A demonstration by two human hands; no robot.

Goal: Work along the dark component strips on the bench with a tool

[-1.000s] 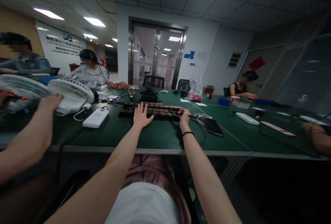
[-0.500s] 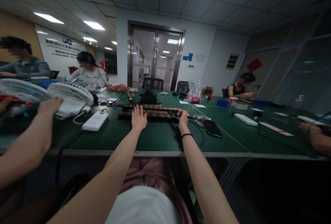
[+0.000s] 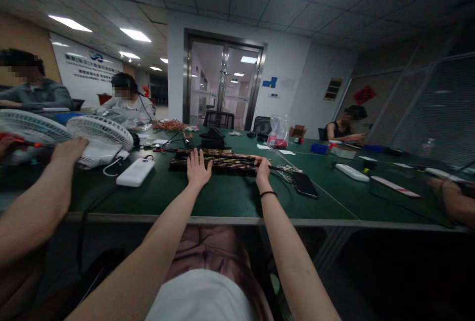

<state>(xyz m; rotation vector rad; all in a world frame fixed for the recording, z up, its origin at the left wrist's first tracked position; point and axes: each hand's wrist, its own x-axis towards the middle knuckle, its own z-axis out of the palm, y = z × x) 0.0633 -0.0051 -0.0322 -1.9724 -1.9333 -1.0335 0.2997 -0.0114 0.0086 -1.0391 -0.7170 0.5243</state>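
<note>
Two long dark strips with copper-coloured parts (image 3: 226, 159) lie side by side on the green table (image 3: 222, 197), ahead of me. My left hand (image 3: 197, 168) lies flat and open on the nearer strip, fingers spread. My right hand (image 3: 262, 168) is closed at the right end of the strips, gripping a thin dark tool (image 3: 276, 167) that points right. A black band sits on my right wrist.
A white power bank (image 3: 135, 171) and a white fan (image 3: 100, 135) stand to the left, where a co-worker's hand (image 3: 69, 150) rests. A black phone (image 3: 306, 184) lies right of my hands. A black box (image 3: 213, 138), wires and a plastic bag (image 3: 279, 130) sit behind. Other people sit around the table.
My left hand has slid slightly left along the strip. The view has shifted a little; my right hand keeps its grip in place.
</note>
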